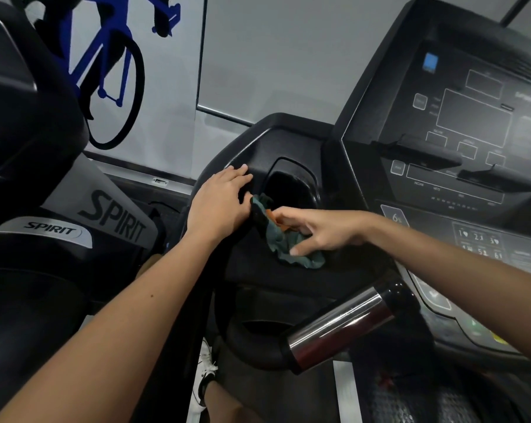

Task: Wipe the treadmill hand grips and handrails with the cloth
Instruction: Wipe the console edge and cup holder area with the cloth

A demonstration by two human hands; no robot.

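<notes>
A crumpled green cloth (284, 241) with an orange patch lies on the black left console wing of the treadmill (288, 141), just below a cup-holder recess (291, 190). My right hand (319, 230) reaches in from the right and presses the cloth with fingers and thumb. My left hand (220, 203) rests flat on the wing's left rim, its fingers beside the cloth's upper end. Below the wing, a chrome hand grip (340, 325) slants toward me on a black handrail (252, 346).
The treadmill's display panel (471, 117) and keypad (481, 242) rise at the right. A second machine marked SPIRIT (114, 218) stands close on the left. A wall with a blue cyclist picture (111, 65) is behind. A white shoe (204, 374) shows on the floor below.
</notes>
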